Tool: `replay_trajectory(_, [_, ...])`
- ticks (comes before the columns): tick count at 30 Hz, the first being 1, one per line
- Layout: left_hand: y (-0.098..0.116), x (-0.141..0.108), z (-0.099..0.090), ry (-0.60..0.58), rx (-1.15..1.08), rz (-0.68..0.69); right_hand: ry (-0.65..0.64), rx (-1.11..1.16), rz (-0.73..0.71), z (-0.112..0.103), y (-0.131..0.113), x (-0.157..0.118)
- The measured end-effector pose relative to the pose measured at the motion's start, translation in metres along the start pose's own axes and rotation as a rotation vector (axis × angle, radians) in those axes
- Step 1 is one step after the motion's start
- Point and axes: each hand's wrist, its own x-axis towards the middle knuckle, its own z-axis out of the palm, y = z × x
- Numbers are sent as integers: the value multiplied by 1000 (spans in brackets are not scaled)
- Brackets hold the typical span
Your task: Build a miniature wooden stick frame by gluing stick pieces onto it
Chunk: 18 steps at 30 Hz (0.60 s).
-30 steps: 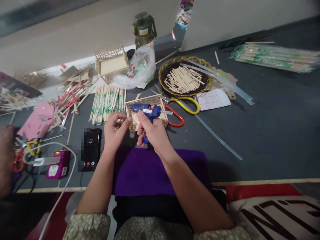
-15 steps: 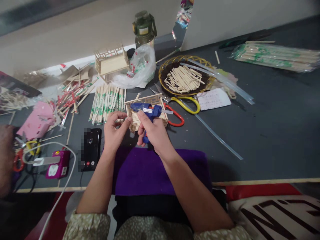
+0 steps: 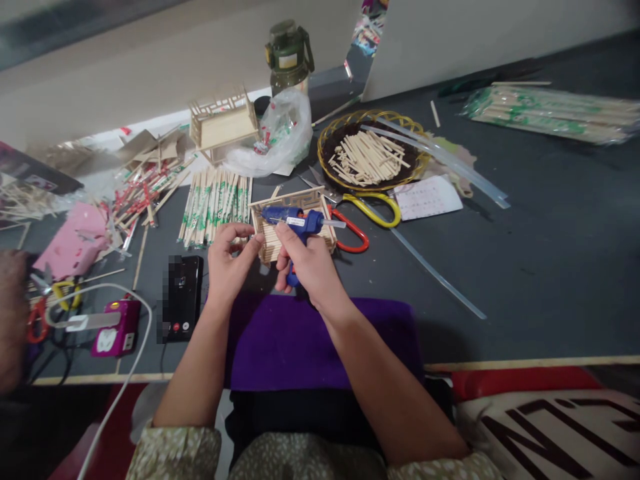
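Observation:
My right hand (image 3: 311,265) is wrapped round a blue hot glue gun (image 3: 303,223), a clear glue stick poking from its back end. The gun's nozzle points left, at the left end of a small wooden stick model (image 3: 273,248) with a slatted base and railed sides. My left hand (image 3: 233,257) grips that left end between thumb and fingers. Part of the model is hidden behind the gun and my right hand. Beside its right end lie scissors with one red and one yellow handle (image 3: 373,212).
Wrapped chopsticks (image 3: 216,207) lie left of the model, a phone (image 3: 184,300) nearer me. Behind stand a finished-looking stick model (image 3: 225,130) and a green bottle (image 3: 289,57). A basket (image 3: 324,163) holds cut sticks. A purple cloth (image 3: 320,343) covers the front edge. Another person's arm (image 3: 13,320) is far left.

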Motion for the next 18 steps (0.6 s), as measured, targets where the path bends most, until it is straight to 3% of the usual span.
replay_trajectory(18, [0,0,-1,-8,14,-3,-20,-27,6,-2,6,3])
